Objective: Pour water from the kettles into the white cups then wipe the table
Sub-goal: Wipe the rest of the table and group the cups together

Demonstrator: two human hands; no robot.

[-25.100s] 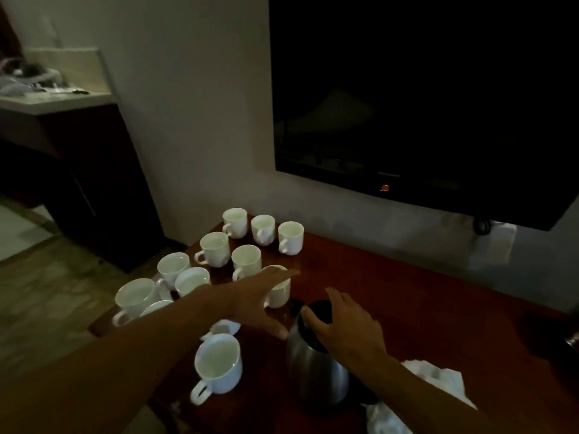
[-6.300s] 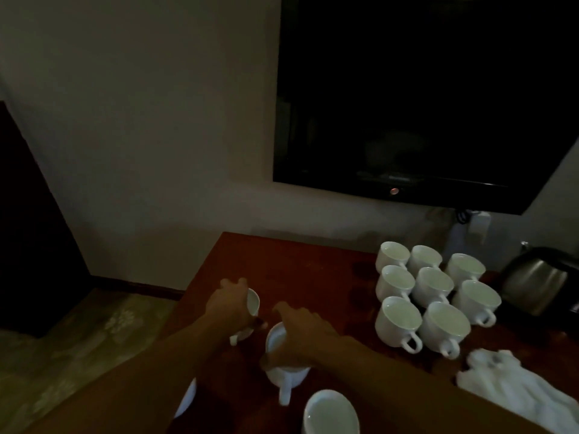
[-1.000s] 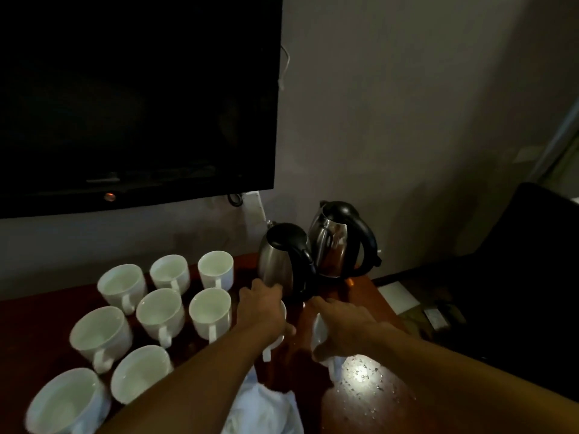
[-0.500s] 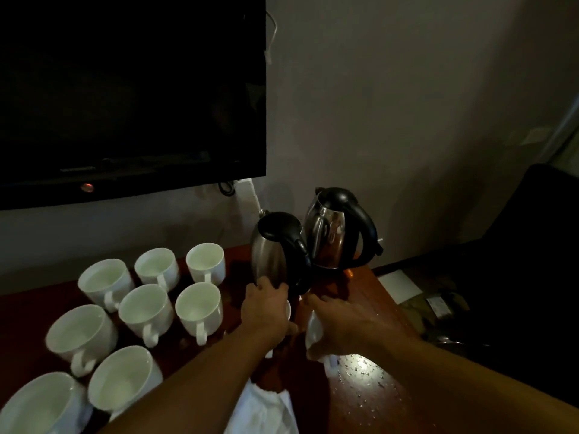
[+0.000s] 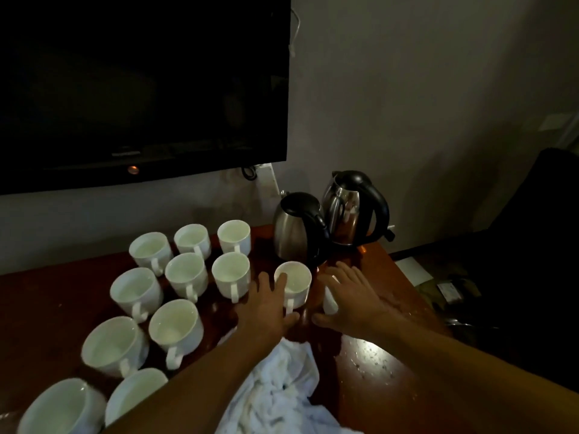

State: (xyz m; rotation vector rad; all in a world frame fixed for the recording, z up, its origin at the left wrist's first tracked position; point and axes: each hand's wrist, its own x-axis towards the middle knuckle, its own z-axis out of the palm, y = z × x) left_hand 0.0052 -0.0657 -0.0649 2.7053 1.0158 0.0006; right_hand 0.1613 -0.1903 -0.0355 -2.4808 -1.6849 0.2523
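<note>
Dim room, detail is limited.

- Left hand [image 5: 266, 305]: open, fingers straight. Its fingertips touch the rim and left side of a white cup [image 5: 294, 281], with the thumb out low near the cup's base. It has no grip on the cup.
- Right hand [image 5: 349, 296]: laid over a second white cup [image 5: 329, 301], palm on top, fingers spread and fairly straight. The cup shows only between thumb and forefinger, and the rest of it is hidden. I see no curl around it.
- Both cups stand upright on the table [image 5: 385, 399], just beside each other and directly in front of the near kettle [image 5: 293, 238].
- The near kettle is steel with a black lid and handle. The far kettle [image 5: 352, 211] sits just behind it to the right, at the back right corner of the table. Both are upright and neither is being held.
- Ten more cups [image 5: 186, 275] are grouped to the left in rough rows, handles mostly facing the person. I cannot tell the fill levels in this light.
- A crumpled white cloth [image 5: 282, 389] lies on the near edge, under the left forearm and between the two arms.
- Water droplets [image 5: 371, 355] glint on the wood just right of the cloth, below the right wrist.
- A dark TV [image 5: 141, 89] hangs on the wall above the cup group.
</note>
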